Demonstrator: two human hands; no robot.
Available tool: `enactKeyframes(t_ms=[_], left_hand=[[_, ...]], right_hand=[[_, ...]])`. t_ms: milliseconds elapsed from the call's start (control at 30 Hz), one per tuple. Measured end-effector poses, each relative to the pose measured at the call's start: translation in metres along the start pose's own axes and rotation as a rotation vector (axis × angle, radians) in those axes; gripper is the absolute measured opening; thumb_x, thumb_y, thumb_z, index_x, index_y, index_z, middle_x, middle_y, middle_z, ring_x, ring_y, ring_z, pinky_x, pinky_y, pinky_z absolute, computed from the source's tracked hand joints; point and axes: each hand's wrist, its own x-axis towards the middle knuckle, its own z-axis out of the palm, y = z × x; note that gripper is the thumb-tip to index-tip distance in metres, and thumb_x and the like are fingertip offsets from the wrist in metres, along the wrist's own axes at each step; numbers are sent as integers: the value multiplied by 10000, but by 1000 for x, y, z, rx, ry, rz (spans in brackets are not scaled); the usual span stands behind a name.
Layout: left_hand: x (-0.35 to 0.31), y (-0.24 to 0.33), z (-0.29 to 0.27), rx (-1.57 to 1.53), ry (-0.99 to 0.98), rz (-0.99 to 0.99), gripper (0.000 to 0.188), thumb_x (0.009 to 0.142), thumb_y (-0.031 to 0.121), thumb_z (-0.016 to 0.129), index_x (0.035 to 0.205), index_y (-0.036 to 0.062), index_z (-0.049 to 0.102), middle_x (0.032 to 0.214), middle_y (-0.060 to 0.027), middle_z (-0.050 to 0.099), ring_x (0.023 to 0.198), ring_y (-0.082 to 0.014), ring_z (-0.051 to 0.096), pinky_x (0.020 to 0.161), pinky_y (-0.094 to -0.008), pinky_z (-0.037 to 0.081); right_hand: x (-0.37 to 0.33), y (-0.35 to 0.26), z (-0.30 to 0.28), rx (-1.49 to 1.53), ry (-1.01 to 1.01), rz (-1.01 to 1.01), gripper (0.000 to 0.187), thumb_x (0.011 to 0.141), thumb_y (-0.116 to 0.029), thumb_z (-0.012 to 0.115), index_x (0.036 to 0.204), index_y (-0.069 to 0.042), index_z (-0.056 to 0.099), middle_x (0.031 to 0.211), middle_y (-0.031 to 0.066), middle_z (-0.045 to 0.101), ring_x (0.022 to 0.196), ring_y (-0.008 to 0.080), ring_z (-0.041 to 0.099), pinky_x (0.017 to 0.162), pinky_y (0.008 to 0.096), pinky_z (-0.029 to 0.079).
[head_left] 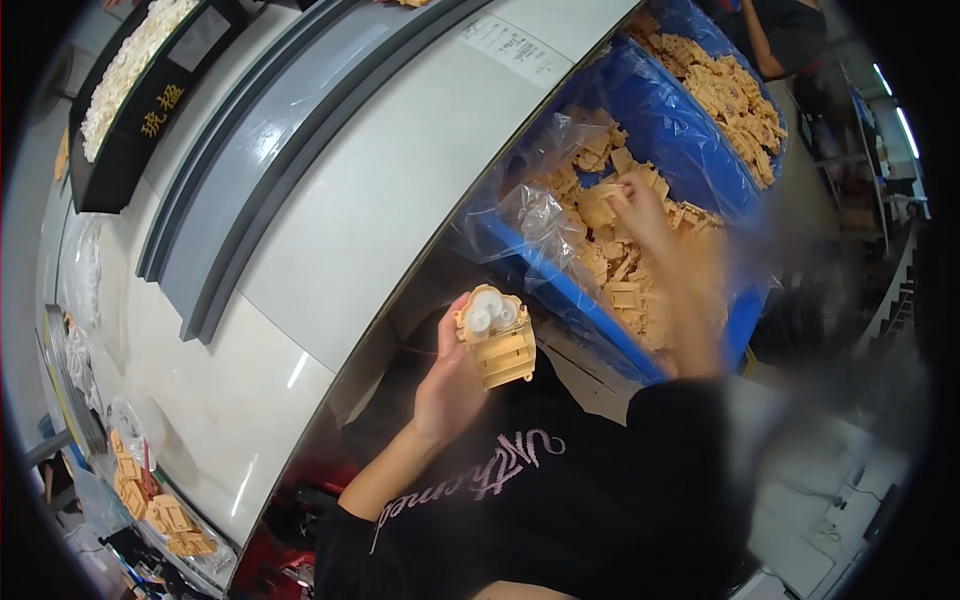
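Note:
My left hand [448, 392] is closed around a tan plastic gear housing [506, 358], held in front of my body. Several white gears [489, 312] sit in the housing's upper end, facing up. To the right, my right hand [643, 214] reaches into a blue bin [572, 305] lined with clear plastic. Its fingers pinch a flat tan plastic part [598, 206] on top of the heap. Many loose tan plastic parts [628, 298] of the same colour fill the bin around that hand.
A second blue bin [665, 100] of tan parts stands beyond the first. A grey channel rail [250, 150] crosses the white worktable [360, 230]. At the far left stands a black box [125, 165] with small white pieces. More tan parts [165, 513] lie at the table's near left.

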Motion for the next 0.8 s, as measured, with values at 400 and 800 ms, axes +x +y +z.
enactKeyframes(t_ms=[400,800], left_hand=[[9,-11,-12,-194,-73,140,523,968,302,418,1412,158,181,1442,-82,284,1344,-255,293,1093,-433,259],[-1,-15,-7,-163,9,216,612,957,263,489,1418,173,97,1433,-111,271,1343,-232,271,1097,-420,229]], right_hand=[[-166,-184,-9,802,-87,-249,472,852,73,547,1282,67,353,1179,167,508,1098,188,528,929,290,448],[-195,-192,47,882,2,-101,375,859,88,571,1190,72,396,1044,160,577,956,167,597,827,268,502]])
